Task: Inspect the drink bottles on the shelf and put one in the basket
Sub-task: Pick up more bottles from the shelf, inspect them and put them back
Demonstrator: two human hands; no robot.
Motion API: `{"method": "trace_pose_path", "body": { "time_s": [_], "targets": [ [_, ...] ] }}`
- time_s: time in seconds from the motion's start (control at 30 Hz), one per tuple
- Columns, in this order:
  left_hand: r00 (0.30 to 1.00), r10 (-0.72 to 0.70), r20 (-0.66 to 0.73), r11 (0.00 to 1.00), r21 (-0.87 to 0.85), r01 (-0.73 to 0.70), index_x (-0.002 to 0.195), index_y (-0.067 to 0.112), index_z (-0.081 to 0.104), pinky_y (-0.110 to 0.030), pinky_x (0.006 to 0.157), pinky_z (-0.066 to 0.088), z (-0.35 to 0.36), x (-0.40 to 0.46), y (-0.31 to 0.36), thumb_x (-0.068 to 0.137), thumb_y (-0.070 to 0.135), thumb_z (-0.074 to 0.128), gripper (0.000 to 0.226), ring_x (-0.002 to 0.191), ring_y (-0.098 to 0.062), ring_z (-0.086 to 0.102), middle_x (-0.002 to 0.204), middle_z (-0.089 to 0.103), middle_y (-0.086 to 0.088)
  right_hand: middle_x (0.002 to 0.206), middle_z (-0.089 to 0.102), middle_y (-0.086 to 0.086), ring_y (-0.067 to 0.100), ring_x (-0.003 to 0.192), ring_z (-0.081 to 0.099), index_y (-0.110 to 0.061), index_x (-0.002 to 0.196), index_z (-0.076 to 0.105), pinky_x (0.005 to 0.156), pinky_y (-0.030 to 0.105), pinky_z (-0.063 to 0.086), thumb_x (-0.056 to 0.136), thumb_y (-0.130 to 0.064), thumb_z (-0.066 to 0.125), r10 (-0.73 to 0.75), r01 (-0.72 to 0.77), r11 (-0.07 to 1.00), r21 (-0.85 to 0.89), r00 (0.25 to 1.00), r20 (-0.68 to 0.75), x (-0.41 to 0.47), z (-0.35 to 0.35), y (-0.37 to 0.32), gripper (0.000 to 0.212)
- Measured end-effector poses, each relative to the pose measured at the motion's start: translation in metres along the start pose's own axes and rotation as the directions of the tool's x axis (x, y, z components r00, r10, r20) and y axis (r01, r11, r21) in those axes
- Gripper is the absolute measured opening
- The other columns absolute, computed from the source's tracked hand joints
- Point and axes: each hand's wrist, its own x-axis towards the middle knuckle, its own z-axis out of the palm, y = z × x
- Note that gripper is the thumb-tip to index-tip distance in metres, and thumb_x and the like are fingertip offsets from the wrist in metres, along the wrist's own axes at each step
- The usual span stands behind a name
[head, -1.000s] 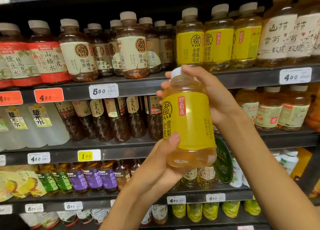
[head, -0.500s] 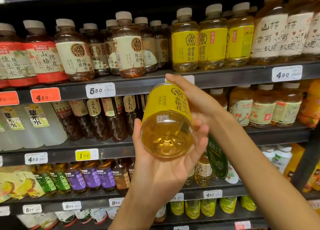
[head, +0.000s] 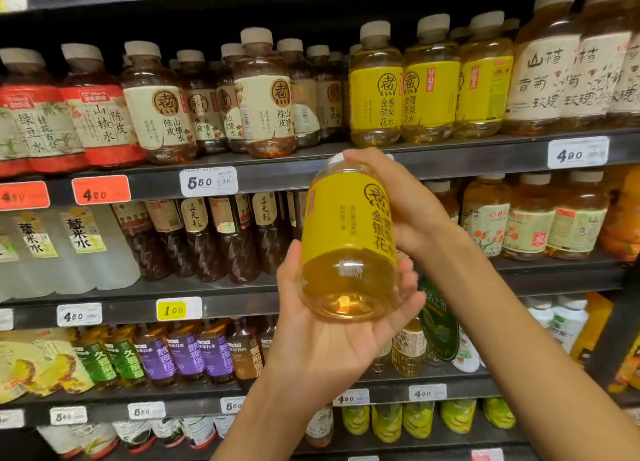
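- Whereas half a second ago the base faced the camera almost squarely, now tipped back up: yellow-labelled bottle leaning with its cap away and up to the left, label side and printed characters readable again.
- Held in front of the shelving, level with the second shelf edge, not on any shelf.
- Left hand cupped under the base, thumb curled up the left side of the clear lower part, fingertips wrapping the right side; a grasp, as before.
- Right hand gripping the top from behind, fingers curled over the shoulder and cap, much as half a second ago.
- Shelf contents sitting slightly lower and larger than before, pointing to a small camera shift rather than moved stock.
- Cap almost wholly covered by the right fingers; only a white sliver showing.
- Back of the label and right palm hidden behind the bottle.
- Yellow-labelled bottles on the top shelf sharp; cream-labelled bottles at far right smeared and cut by the frame edge.
- Price tag legible as 5.50; small print on it unreadable.
- Lowest row cut off at the bottom edge, labels too blurred to read.
- Basket out of view.
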Motion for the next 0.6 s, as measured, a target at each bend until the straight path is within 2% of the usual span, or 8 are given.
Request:
{"method": "trace_pose_path", "body": {
  "time_s": [0.13,0.2,0.3,0.4,0.47,0.53,0.6],
  "targets": [
    [0.995,0.016,0.103,0.987,0.157,-0.032,0.124,-0.012,0.055,-0.048,0.097,0.049,-0.017,0.009,0.008,0.074,0.044,0.078,0.079,0.112,-0.042,0.06,0.121,0.059,-0.033,0.084,0.056,0.013,0.024,0.077,0.054,-0.011,0.091,0.058,0.076,0.035,0.045,0.093,-0.022,0.053,-0.153,0.153,0.988,-0.006,0.988,-0.009,-0.001,0.001,-0.001,0.013],
    [0.995,0.053,0.085,0.976,0.208,-0.07,0.13,-0.003,0.053,-0.048,0.098,0.048,-0.026,0.017,0.012,0.076,0.048,0.075,0.078,0.118,-0.042,0.056,0.128,0.057,-0.029,0.09,0.062,0.016,0.027,0.083,0.058,-0.008,0.096,0.06,0.08,0.037,0.047,0.093,-0.02,0.054,-0.244,0.243,0.969,-0.047,0.97,-0.018,-0.001,0.0,-0.005,0.014],
    [0.983,0.178,0.037,0.885,0.43,-0.177,0.137,0.01,0.05,-0.045,0.102,0.046,-0.039,0.019,0.023,0.08,0.052,0.067,0.073,0.127,-0.036,0.051,0.139,0.051,-0.022,0.08,0.071,0.004,0.016,0.074,0.067,-0.01,0.097,0.062,0.068,0.028,0.055,0.091,-0.018,0.057,-0.359,0.356,0.926,-0.122,0.934,0.001,-0.001,-0.003,-0.013,0.012],
    [0.966,0.25,0.059,0.769,0.595,-0.235,0.143,0.006,0.037,-0.049,0.11,0.035,-0.035,0.021,0.032,0.072,0.062,0.067,0.096,0.133,-0.035,0.045,0.142,0.047,-0.021,0.088,0.072,0.004,0.017,0.081,0.069,-0.015,0.109,0.061,0.069,0.028,0.055,0.083,-0.023,0.061,-0.423,0.418,0.882,-0.217,0.906,0.028,-0.004,-0.003,-0.015,0.027],
    [0.955,0.286,0.074,0.642,0.725,-0.249,0.142,0.008,0.037,-0.044,0.104,0.045,-0.035,0.024,0.032,0.063,0.061,0.076,0.102,0.127,-0.031,0.052,0.137,0.055,-0.016,0.099,0.07,0.011,0.024,0.091,0.069,-0.017,0.112,0.059,0.077,0.035,0.057,0.08,-0.022,0.064,-0.457,0.456,0.842,-0.289,0.887,0.069,-0.006,0.0,-0.012,0.033],
    [0.942,0.329,0.063,0.522,0.819,-0.237,0.134,0.014,0.046,-0.035,0.089,0.054,-0.039,0.026,0.028,0.056,0.054,0.085,0.096,0.115,-0.026,0.062,0.125,0.066,-0.009,0.11,0.067,0.018,0.031,0.101,0.067,-0.019,0.117,0.056,0.089,0.044,0.055,0.08,-0.02,0.065,-0.466,0.483,0.805,-0.345,0.874,0.136,-0.009,0.004,-0.007,0.038],
    [0.915,0.399,0.065,0.468,0.844,-0.264,0.126,0.016,0.052,-0.029,0.079,0.057,-0.044,0.026,0.023,0.053,0.048,0.089,0.087,0.104,-0.023,0.068,0.114,0.071,-0.006,0.113,0.068,0.016,0.029,0.105,0.066,-0.02,0.122,0.053,0.092,0.044,0.054,0.082,-0.018,0.065,-0.468,0.504,0.781,-0.369,0.863,0.187,-0.012,0.006,-0.003,0.042]
  ]
}}
